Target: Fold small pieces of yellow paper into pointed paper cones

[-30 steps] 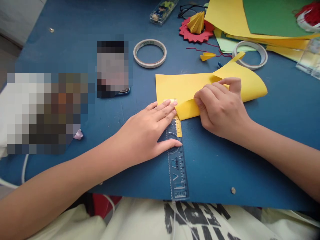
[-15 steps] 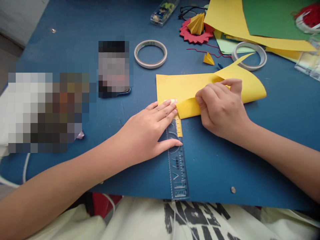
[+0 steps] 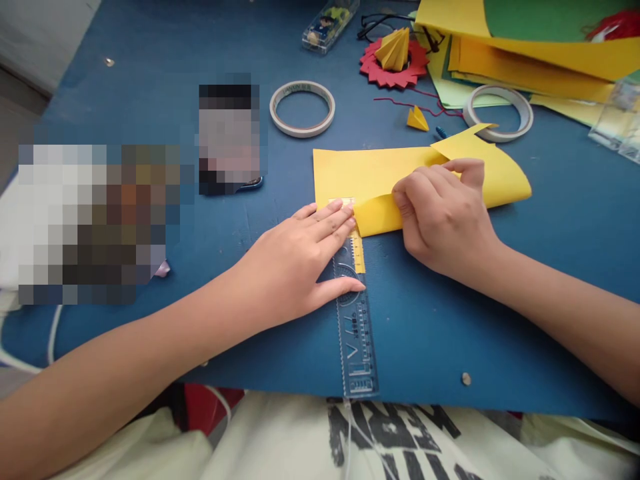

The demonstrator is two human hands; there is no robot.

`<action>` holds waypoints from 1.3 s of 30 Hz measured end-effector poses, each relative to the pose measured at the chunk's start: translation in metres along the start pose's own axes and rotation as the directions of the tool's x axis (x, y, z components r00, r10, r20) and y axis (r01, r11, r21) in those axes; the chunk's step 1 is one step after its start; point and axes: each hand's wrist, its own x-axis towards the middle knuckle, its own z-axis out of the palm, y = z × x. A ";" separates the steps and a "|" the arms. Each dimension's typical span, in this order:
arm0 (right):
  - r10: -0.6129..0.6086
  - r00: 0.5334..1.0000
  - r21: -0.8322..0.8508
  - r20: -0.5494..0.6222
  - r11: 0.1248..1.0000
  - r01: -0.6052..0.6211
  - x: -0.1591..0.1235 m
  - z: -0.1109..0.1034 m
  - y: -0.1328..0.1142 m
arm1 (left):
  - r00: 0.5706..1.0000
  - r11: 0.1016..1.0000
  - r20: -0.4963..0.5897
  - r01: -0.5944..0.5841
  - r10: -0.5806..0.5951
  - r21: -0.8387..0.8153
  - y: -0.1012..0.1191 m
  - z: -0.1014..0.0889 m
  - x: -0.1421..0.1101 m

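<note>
My left hand lies flat with fingers stretched over the upper part of a clear plastic ruler, pressing it on yellow paper. The ruler points toward the table's front edge, with a stencil pattern and a cord at its near end. My right hand is closed, pinching the paper's near edge just right of the ruler. There the paper is lifted and bent, and it curls over at the right. A narrow yellow piece shows under the ruler below my left fingers.
Two tape rolls lie behind the paper. Further back are a red folded-paper ring, a small yellow folded piece, glasses and stacked coloured sheets. A pixelated phone-like object is at left.
The paper's pointed far flap has dropped and shifted left. The front of the yellow sheet on the back stack has lifted, showing darker yellow sheets below. Both hands and the ruler stay put.
</note>
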 end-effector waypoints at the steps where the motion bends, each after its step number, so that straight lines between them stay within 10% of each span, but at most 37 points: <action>1: -0.002 1.000 0.008 -0.008 1.000 0.002 0.000 -0.001 0.000 | 1.000 1.000 0.001 0.000 0.000 -0.002 -0.001 -0.001 0.000; 16: -0.423 0.905 0.024 -0.051 0.905 0.424 -0.056 -0.044 0.021 | 0.999 0.998 0.015 -0.031 0.032 -0.046 -0.017 -0.023 -0.005; 26: -0.457 0.889 -0.021 -0.027 0.889 0.457 -0.061 -0.045 0.026 | 0.990 0.980 0.138 0.004 -0.032 0.199 0.052 -0.006 -0.063; 39: -0.463 0.887 -0.099 0.006 0.882 0.461 -0.062 -0.050 0.018 | 0.987 0.965 0.159 -0.005 -0.038 0.263 0.080 -0.005 -0.101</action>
